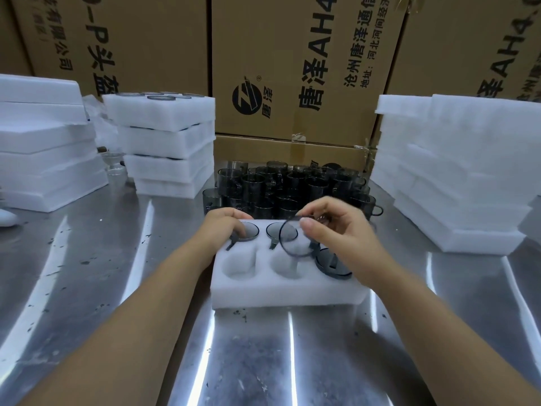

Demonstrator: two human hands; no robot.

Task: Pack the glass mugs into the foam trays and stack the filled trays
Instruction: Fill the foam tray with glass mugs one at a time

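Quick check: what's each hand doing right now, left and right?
Left hand: grips the seated mug in the foam tray's far-left pocket.
Right hand: pinches a tilted mug by its rim, over the tray.

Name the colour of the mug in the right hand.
Smoky grey, transparent mug; best seen in head view.

The left forearm (140,303) and right forearm (439,312) are bare; the left hand (225,227) and right hand (336,230) are bare too, with the thumbnail (306,223) short.

Steel table (87,259), scuffed, glare streaks. Printed cardboard boxes (292,68) stacked at back; 1 flatter box (263,150) under middle.
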